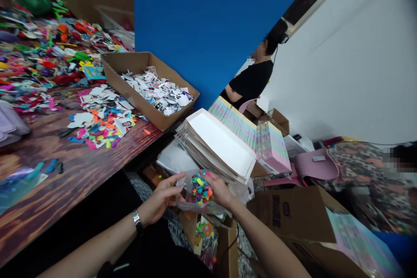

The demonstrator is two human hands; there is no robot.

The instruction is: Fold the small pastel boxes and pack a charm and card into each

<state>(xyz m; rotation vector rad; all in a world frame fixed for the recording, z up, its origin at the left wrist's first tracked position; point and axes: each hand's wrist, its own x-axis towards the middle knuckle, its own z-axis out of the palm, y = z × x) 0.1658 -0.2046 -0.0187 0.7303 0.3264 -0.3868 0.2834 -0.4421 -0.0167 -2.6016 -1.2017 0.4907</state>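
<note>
Left hand [159,197], fingers spread, and right hand [219,191], pinched closed at the top, support a clear plastic bag [185,203] between them, keeping its neon pieces [199,191] bunched. Beyond lie stacked white trays [221,143]; along the wooden worktop [81,160], a cardboard box [137,108] holds paper cutouts [156,91].

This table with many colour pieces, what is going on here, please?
The person's left hand and right hand hold a clear plastic bag of bright coloured pieces. On the wooden table lie scattered coloured scraps, beside a cardboard tray of white cutouts. A co-worker in black sits further back.
</note>
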